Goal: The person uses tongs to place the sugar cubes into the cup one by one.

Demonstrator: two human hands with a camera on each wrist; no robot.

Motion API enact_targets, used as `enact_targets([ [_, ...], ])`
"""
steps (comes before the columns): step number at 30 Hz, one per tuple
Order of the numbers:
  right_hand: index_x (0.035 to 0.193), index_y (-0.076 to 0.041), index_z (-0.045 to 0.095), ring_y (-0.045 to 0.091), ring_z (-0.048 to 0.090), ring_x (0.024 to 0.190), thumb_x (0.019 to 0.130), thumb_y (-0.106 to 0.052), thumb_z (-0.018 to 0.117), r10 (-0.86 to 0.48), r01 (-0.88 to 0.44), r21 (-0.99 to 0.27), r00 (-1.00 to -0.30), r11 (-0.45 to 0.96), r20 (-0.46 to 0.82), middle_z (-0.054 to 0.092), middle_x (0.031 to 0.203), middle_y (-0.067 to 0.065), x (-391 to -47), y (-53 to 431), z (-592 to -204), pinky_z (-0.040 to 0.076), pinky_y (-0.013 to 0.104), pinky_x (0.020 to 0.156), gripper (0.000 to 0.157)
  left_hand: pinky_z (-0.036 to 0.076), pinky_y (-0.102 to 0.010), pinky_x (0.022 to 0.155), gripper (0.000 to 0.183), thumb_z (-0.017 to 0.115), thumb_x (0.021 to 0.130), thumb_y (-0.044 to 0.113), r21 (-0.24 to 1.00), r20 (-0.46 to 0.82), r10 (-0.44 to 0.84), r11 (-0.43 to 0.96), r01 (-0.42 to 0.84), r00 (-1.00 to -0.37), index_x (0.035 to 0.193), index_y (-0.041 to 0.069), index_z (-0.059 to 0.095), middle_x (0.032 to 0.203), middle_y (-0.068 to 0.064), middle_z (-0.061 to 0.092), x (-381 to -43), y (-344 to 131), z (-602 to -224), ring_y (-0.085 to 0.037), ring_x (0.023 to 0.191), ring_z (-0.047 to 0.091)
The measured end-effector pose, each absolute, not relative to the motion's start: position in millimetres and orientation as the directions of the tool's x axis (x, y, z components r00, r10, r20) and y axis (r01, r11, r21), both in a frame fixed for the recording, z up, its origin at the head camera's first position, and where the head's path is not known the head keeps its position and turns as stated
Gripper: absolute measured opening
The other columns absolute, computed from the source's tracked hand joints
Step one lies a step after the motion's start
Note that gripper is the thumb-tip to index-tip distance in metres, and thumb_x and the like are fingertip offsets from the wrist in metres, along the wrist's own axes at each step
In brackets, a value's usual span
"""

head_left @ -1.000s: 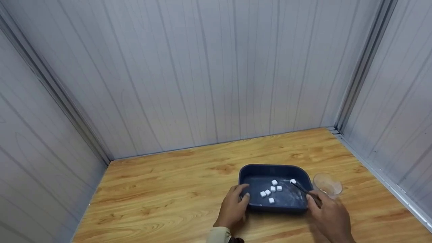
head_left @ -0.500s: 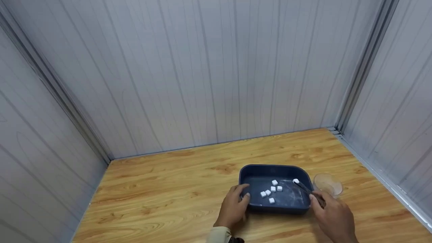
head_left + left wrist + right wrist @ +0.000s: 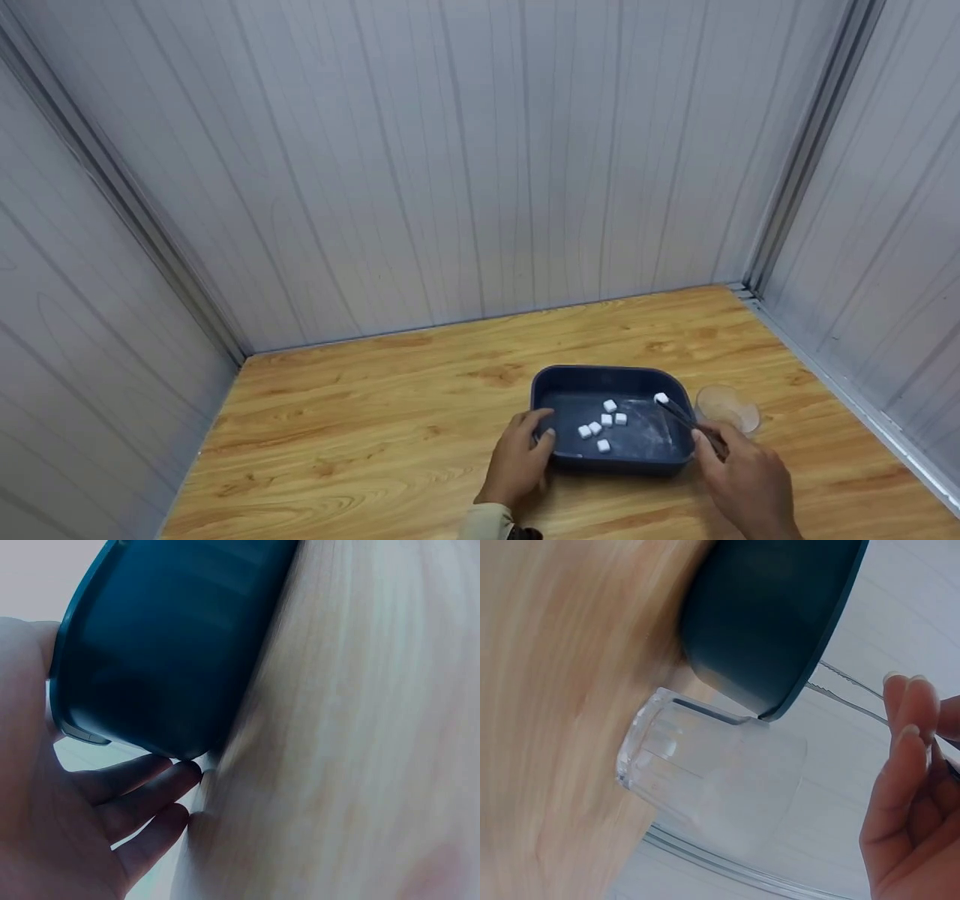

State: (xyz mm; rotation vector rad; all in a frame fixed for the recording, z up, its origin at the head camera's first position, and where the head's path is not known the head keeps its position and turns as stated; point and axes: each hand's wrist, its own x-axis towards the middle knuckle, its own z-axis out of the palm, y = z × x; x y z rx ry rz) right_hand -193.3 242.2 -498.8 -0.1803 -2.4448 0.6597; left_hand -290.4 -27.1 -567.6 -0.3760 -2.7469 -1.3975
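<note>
A dark blue rectangular tray (image 3: 622,466) stands on the wooden table, with several white cubes (image 3: 607,420) on its floor. My left hand (image 3: 516,461) grips the tray's left end, thumb over the rim; in the left wrist view other fingers (image 3: 154,840) lie by the outer wall. My right hand (image 3: 750,476) pinches a pair of tweezers (image 3: 681,415), which reach over the tray's right rim. One white cube (image 3: 661,397) is between the tips. The right wrist view shows the ridged tweezer arms (image 3: 849,699) above the rim, but the tray wall hides their tips.
Right beside the tray's right end stands a clear glass cup (image 3: 726,407), upright on the table (image 3: 360,420). White powdery smears mark the tray's floor on the right. Pale panel walls (image 3: 480,165) close off the back and both sides.
The right hand and tweezers have shifted slightly right and away from me, taking the gripped cube toward the tray's right end. The left hand and the tray have stayed in place.
</note>
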Motion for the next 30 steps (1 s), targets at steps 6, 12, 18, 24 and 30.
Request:
enact_targets([
  [6, 0.094, -0.004, 0.068, 0.024, 0.065, 0.071, 0.083, -0.017, 0.068, 0.268, -0.033, -0.493, -0.807, 0.870, 0.527, 0.069, 0.080, 0.009, -193.7, 242.8, -497.1, 0.046, 0.046, 0.059, 0.017, 0.041, -0.036, 0.085, 0.035, 0.052, 0.093, 0.034, 0.794, 0.136, 0.196, 0.565, 0.225, -0.971, 0.127, 0.029, 0.056, 0.126, 0.009, 0.048, -290.6, -27.0, -568.2, -0.005, 0.078, 0.050],
  [12, 0.094, -0.006, 0.069, 0.022, 0.061, 0.062, 0.082, -0.016, 0.068, 0.259, -0.073, -0.493, -0.778, 0.867, 0.572, 0.068, 0.073, 0.006, -191.1, 249.2, -497.2, 0.042, 0.045, 0.053, 0.016, 0.040, -0.039, 0.090, 0.035, 0.051, 0.093, 0.034, 0.786, 0.149, 0.207, 0.568, 0.243, -0.967, 0.128, 0.029, 0.055, 0.127, 0.008, 0.048, -289.8, -27.6, -567.9, -0.008, 0.097, 0.051],
  [18, 0.095, -0.005, 0.069, 0.017, 0.053, 0.056, 0.082, -0.018, 0.068, 0.273, -0.059, -0.499, -0.779, 0.864, 0.564, 0.066, 0.070, 0.005, -190.1, 254.7, -495.4, 0.040, 0.041, 0.051, 0.018, 0.040, -0.039, 0.092, 0.036, 0.051, 0.093, 0.034, 0.779, 0.140, 0.204, 0.581, 0.235, -0.969, 0.128, 0.028, 0.055, 0.128, 0.008, 0.048, -290.4, -26.9, -567.1, -0.008, 0.104, 0.050],
  [24, 0.093, -0.004, 0.069, 0.015, 0.048, 0.052, 0.082, -0.017, 0.068, 0.288, -0.073, -0.513, -0.757, 0.855, 0.586, 0.062, 0.064, 0.002, -189.0, 257.9, -494.7, 0.036, 0.035, 0.048, 0.017, 0.040, -0.039, 0.089, 0.035, 0.051, 0.093, 0.035, 0.787, 0.126, 0.204, 0.575, 0.223, -0.971, 0.127, 0.029, 0.055, 0.127, 0.008, 0.048, -291.1, -26.9, -568.0, -0.007, 0.095, 0.050],
  [30, 0.095, -0.005, 0.070, 0.019, 0.057, 0.060, 0.082, -0.016, 0.068, 0.333, -0.045, -0.538, -0.741, 0.842, 0.583, 0.067, 0.071, 0.006, -186.7, 260.4, -494.8, 0.041, 0.039, 0.053, 0.017, 0.039, -0.039, 0.092, 0.035, 0.051, 0.093, 0.035, 0.796, 0.128, 0.205, 0.562, 0.224, -0.970, 0.128, 0.030, 0.055, 0.128, 0.008, 0.048, -290.5, -27.8, -568.1, -0.008, 0.102, 0.049],
])
